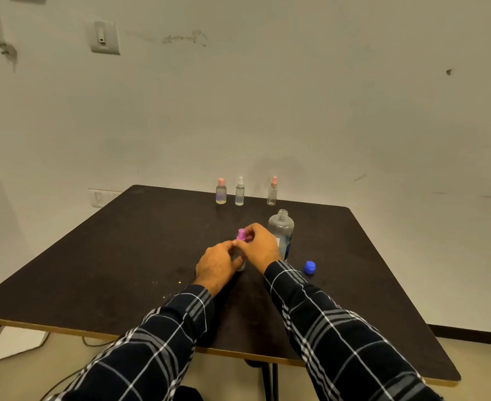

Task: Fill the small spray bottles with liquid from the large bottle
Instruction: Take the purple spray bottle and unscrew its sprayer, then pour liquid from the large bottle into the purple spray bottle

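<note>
While left hand (216, 263) grips spray bottle (241, 266), right fingers (253, 231) pinch cap (241, 234); large bottle (282, 227) behind

A dark table (108, 270) bears three spray bottles (239, 195), large open bottle (282, 230), blue cap (309, 267).

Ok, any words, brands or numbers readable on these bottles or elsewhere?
None legible.
Large bottle: blue and white label low on its side, partly behind the right hand, too blurred to read.
Leftmost small bottle at the back: purplish patch, too small to tell whether it is print.
</note>
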